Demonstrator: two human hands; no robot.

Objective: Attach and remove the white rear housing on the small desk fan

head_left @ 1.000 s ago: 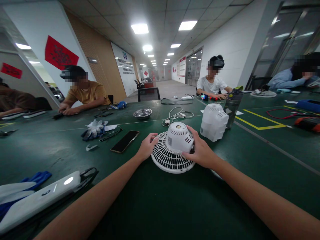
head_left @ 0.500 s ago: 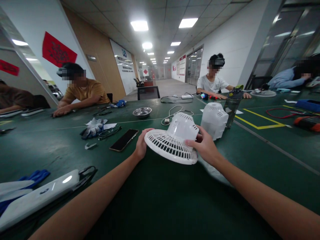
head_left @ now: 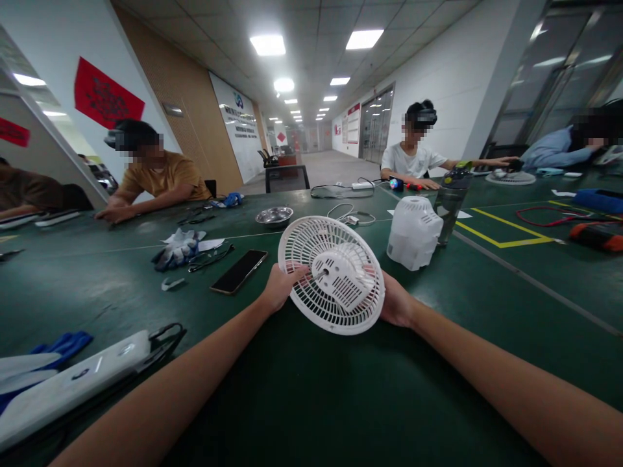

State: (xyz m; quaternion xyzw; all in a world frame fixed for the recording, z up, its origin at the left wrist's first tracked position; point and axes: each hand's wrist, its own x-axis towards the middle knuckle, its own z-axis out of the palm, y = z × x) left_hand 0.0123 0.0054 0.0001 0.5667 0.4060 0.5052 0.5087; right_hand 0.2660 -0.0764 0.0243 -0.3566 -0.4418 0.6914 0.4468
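A white fan grille with its motor housing (head_left: 331, 275) is held up on edge above the green table (head_left: 311, 389), its inner side with the motor shaft turned towards me. My left hand (head_left: 280, 287) grips the grille's left rim, fingers curled over it. My right hand (head_left: 395, 300) holds the right rim from behind, mostly hidden by the grille. A second white fan housing (head_left: 413, 232) stands on the table just beyond, to the right.
A black phone (head_left: 239, 272), gloves (head_left: 178, 248), a metal bowl (head_left: 275, 216) and cables lie beyond my hands. A dark bottle (head_left: 450, 204) stands right of the housing. A white device (head_left: 73, 383) lies near left. Other people sit around the table.
The fan grille lay face down on the table a second ago; both hands have lifted and tipped it up so its inner side faces me.
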